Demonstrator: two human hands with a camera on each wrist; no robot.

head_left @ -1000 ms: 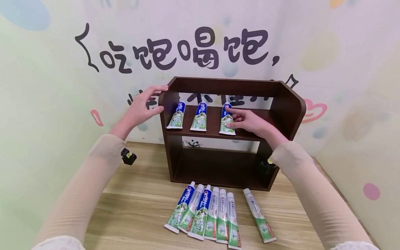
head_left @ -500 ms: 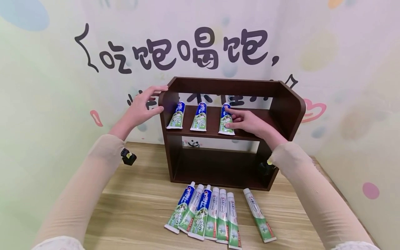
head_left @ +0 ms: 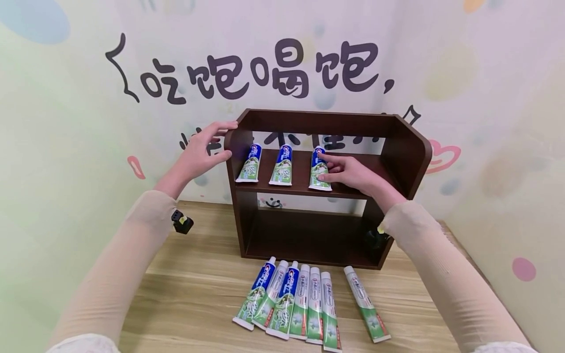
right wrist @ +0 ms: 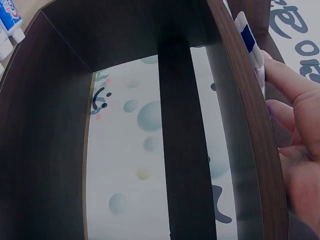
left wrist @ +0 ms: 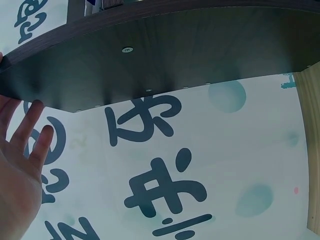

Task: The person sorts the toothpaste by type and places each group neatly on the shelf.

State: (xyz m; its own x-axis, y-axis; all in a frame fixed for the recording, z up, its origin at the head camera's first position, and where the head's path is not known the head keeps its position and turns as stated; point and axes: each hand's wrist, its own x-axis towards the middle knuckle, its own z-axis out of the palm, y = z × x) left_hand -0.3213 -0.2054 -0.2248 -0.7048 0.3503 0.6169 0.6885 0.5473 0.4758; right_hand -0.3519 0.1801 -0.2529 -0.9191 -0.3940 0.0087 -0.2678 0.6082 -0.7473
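Note:
On the upper board of a dark brown two-tier shelf point(head_left: 304, 122) lie three blue, white and green toothpaste tubes, caps toward the back. My right hand point(head_left: 355, 172) holds the rightmost tube point(head_left: 317, 169), index finger by its blue end and thumb on its green part. The right wrist view shows that tube point(right wrist: 248, 40) edge-on past the board, fingers against it. To its left lie the middle tube point(head_left: 282, 166) and the left tube point(head_left: 250, 164). My left hand point(head_left: 200, 152) touches the shelf's left side panel, index finger at its upper edge and thumb at its front edge, other fingers loosely extended.
Before the shelf, several toothpaste tubes lie in an overlapping row on the wooden table point(head_left: 190, 294): blue ones point(head_left: 287, 294) and slim white-green ones point(head_left: 314, 304). One white-green tube point(head_left: 366, 304) lies apart at right. A printed wall point(head_left: 282, 24) stands close behind the shelf.
Within the first half second, the right hand and the tube it holds shifted very slightly left along the board. The left hand has stayed on the side panel.

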